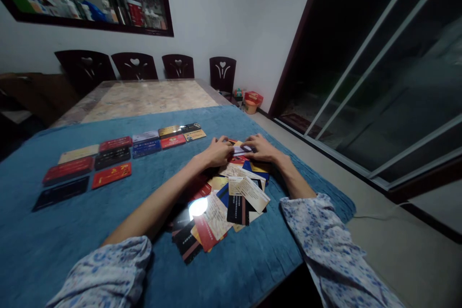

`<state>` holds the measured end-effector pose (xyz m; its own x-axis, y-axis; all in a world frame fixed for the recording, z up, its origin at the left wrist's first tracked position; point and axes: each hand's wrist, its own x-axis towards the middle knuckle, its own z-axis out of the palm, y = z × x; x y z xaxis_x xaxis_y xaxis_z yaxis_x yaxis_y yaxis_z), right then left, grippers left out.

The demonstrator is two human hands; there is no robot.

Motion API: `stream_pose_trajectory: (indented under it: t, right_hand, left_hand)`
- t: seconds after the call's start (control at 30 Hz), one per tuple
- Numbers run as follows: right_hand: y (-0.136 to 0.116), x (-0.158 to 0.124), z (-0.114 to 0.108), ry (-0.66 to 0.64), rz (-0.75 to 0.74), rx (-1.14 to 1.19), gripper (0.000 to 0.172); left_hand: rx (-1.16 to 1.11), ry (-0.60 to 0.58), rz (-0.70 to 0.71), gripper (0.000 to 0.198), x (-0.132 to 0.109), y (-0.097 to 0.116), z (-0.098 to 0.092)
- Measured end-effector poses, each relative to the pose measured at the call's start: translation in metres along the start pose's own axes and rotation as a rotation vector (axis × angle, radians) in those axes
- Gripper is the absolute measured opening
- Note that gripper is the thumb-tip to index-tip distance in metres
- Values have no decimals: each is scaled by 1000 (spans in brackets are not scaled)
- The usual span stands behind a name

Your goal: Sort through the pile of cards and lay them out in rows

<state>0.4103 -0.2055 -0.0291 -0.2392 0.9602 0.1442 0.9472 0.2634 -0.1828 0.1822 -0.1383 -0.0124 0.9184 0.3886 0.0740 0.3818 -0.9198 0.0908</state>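
Note:
A loose, overlapping heap of plastic cards (216, 214) lies before me on a blue cloth. At its far end my left hand (217, 152) and my right hand (261, 148) face each other with curled fingers. Between their fingertips is a whitish card (241, 150), held at both ends just over the heap. Part of it is hidden by the fingers. Among the heap are a black card (237, 211) with a brown stripe, a cream card (252, 193) and a red card (205, 232). My left forearm covers some cards.
To the left, several cards lie in neat columns, including an orange-red card (111, 175) and a dark card (61, 193). The blue cloth (151, 221) covers the near table; the marbled top (151, 96) shows beyond. Dark chairs (135, 65) line the far side. The table's edge runs past my right arm.

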Motion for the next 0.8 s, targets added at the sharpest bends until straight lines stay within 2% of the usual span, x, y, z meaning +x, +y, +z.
stream_pose_trajectory:
  t: [0.17,0.4,0.8]
  right_hand:
    - [1,0,1,2,-20,22,37]
    - [-4,-1,-4,-6,-45,19,33]
    - [-6,-1,-6,22,-78,67,29]
  left_hand:
    - [-19,34,-22,21,-1,-5,4]
    - [-57,55,-79,21,-1,-6,9]
    - [-70,76,-77,21,-4,-8,3]
